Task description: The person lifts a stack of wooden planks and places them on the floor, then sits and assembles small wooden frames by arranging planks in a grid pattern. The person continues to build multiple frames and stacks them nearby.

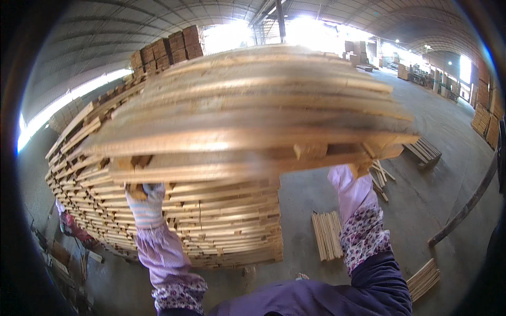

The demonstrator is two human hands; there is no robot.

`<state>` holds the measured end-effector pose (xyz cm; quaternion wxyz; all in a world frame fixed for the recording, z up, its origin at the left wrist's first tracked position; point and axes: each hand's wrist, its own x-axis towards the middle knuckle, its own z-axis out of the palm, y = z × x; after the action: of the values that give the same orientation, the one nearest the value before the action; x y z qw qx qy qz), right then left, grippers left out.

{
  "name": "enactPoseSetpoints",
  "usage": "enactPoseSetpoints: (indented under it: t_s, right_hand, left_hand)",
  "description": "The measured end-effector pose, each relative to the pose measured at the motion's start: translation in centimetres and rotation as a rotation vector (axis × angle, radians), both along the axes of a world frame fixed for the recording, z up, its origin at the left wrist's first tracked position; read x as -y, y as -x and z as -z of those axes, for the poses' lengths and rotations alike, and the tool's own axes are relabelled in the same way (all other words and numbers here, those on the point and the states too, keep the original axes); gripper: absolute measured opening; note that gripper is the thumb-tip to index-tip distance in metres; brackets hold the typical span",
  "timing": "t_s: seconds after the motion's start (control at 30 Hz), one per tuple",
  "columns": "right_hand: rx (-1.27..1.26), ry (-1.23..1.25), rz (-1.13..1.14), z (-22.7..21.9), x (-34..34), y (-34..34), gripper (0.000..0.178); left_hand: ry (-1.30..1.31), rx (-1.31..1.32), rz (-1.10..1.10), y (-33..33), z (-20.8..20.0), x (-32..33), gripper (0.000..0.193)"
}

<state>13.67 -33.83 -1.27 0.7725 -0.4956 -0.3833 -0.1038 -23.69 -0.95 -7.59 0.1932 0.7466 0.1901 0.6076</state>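
Observation:
A slatted wooden pallet (247, 113) is held up in front of me, partly smeared by motion. Under its left side, my left hand (139, 190) in a striped work glove is closed on the lower boards, its fingers partly hidden by the wood. My right hand (361, 167) grips the pallet's right near corner from below, mostly covered by the end block. Beneath and behind the raised pallet stands a broad stack of similar pallets (232, 224), close to my left arm.
A bundle of wooden slats (328, 236) lies on the concrete floor (300, 210) by my right arm, with another slat bundle (423, 279) at lower right. Loose sticks (380, 179) lie beyond. A dark pole (464, 210) slants at the right. Tall wood stacks (167, 50) rise behind.

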Motion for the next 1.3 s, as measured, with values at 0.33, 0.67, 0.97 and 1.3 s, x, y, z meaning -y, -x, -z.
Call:
enactPoseSetpoints:
  t_s: [0.33,0.67,0.97,1.3]
  right_hand:
    - [0.043,0.003,0.023,-6.4,-2.1,4.8,0.039]
    - [-0.005,-0.014,0.016,-6.9,-4.4,5.8,0.039]
    - [0.015,-0.027,0.101,-8.3,-1.4,5.7,0.038]
    - [0.036,-0.039,0.216,-8.1,4.2,6.9,0.038]
  left_hand:
    - [-0.432,0.047,-0.154,4.4,-8.7,-2.3,0.03]
    - [0.658,0.545,1.585,8.6,-11.7,-3.1,0.041]
    - [-0.35,0.112,-0.012,4.6,-9.8,-2.6,0.028]
    - [0.146,0.379,0.908,0.6,-9.2,-0.3,0.034]
